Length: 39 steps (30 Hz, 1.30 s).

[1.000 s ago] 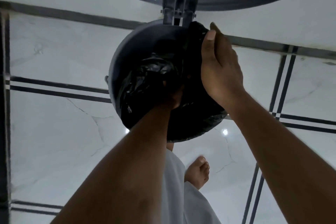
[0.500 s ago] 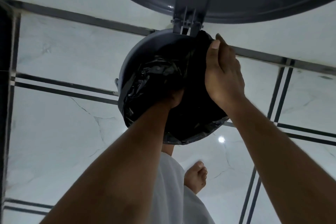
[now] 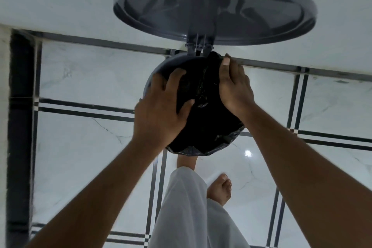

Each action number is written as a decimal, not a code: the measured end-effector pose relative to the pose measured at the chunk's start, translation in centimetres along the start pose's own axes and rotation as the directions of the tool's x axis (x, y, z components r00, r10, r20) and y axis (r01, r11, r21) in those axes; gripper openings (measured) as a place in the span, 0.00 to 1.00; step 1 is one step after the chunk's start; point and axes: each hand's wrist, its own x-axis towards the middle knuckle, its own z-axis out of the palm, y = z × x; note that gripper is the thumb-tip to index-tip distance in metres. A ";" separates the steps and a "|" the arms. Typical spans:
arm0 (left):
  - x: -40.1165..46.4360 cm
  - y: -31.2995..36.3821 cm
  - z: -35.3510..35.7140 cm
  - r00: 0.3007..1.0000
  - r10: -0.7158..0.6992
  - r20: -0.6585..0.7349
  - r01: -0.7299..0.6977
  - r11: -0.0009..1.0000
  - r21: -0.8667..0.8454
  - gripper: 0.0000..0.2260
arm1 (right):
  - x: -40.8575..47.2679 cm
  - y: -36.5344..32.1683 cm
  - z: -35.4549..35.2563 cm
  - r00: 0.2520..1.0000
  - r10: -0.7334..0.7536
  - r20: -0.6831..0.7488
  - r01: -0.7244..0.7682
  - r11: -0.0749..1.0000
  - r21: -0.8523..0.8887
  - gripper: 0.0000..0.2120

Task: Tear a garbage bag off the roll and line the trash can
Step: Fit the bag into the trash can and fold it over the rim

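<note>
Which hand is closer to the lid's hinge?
The right hand. Its fingertips pinch the black bag at the can's far rim, just below and right of the hinge. The left hand is lower, spread over the can's left side.

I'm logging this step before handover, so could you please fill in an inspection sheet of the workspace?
Surface: glossy white marble floor with dark inlay lines.
Job's things: grey trash can, lid hinged open; black garbage bag inside, folded over the near rim, far-left rim bare.
Clutter: nothing seen.
Grippers: left hand spread over the left rim on the bag; right hand pinching the bag at the far rim near the hinge.
Cables: nothing seen.
Surroundings: white wall behind; person's bare foot, white trouser leg.
</note>
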 end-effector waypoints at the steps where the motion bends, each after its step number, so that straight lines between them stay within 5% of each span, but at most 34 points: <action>1: 0.7 -1.3 -0.1 0.999 -0.006 0.036 0.001 0.992 0.126 0.27 | 0.0 0.0 0.0 1.000 -0.004 0.002 0.004 1.000 -0.001 0.30; 4: 3.3 -3.7 -0.6 0.987 -0.038 0.157 -0.008 0.959 0.282 0.16 | 0.1 0.1 0.0 1.000 -0.012 0.005 0.012 1.000 -0.013 0.30; 7: 5.5 -4.1 -1.9 0.963 -0.179 0.201 0.203 0.973 -0.107 0.03 | 0.2 0.4 0.1 1.000 -0.017 -0.008 0.017 1.000 -0.013 0.30; 8: 6.1 -4.2 -2.8 0.927 -0.294 0.232 0.362 0.863 -0.352 0.05 | 0.2 0.5 0.1 1.000 -0.019 -0.012 0.019 1.000 -0.012 0.30; 10: 7.2 -5.6 -4.0 0.798 -0.447 0.404 0.591 0.448 -0.671 0.08 | 0.2 0.5 0.1 1.000 -0.019 -0.011 0.019 1.000 -0.014 0.31; 12: 7.9 -7.8 -4.6 0.696 -0.435 0.571 0.682 0.153 -0.715 0.05 | 0.2 0.4 0.2 1.000 -0.020 -0.010 0.020 1.000 -0.014 0.31; 13: 8.2 -8.9 -4.7 0.683 -0.393 0.616 0.695 0.088 -0.714 0.05 | 0.1 0.4 0.3 1.000 -0.018 -0.011 0.018 1.000 -0.012 0.31; 20: 10.9 -10.1 -3.4 0.767 -0.177 0.616 0.637 0.101 -0.764 0.18 | 0.3 0.7 0.5 0.999 -0.034 -0.041 0.033 0.999 -0.036 0.31; 24: 11.0 -12.3 -0.3 0.657 -0.400 0.639 0.749 0.250 -0.613 0.15 | 0.3 0.7 0.6 0.998 -0.031 -0.049 0.030 0.999 -0.035 0.30; 27: 8.2 -12.7 0.2 0.533 -0.398 0.747 0.843 0.330 -0.426 0.13 | 0.3 0.6 0.4 0.999 -0.025 -0.040 0.024 0.999 -0.027 0.30; 31: 4.6 -12.0 -1.5 0.468 -0.304 0.830 0.883 0.151 -0.444 0.26 | 0.4 0.7 0.3 1.000 -0.015 -0.023 0.015 1.000 -0.012 0.30; 36: 0.8 -14.3 -1.9 0.412 -0.252 0.876 0.882 -0.129 -0.453 0.14 | 0.5 0.5 0.2 1.000 -0.009 -0.025 0.009 1.000 -0.001 0.30; 39: -1.0 -14.6 -1.7 0.471 -0.147 0.870 0.826 -0.270 -0.494 0.15 | 0.6 0.7 0.3 0.999 -0.014 -0.028 0.014 1.000 -0.004 0.29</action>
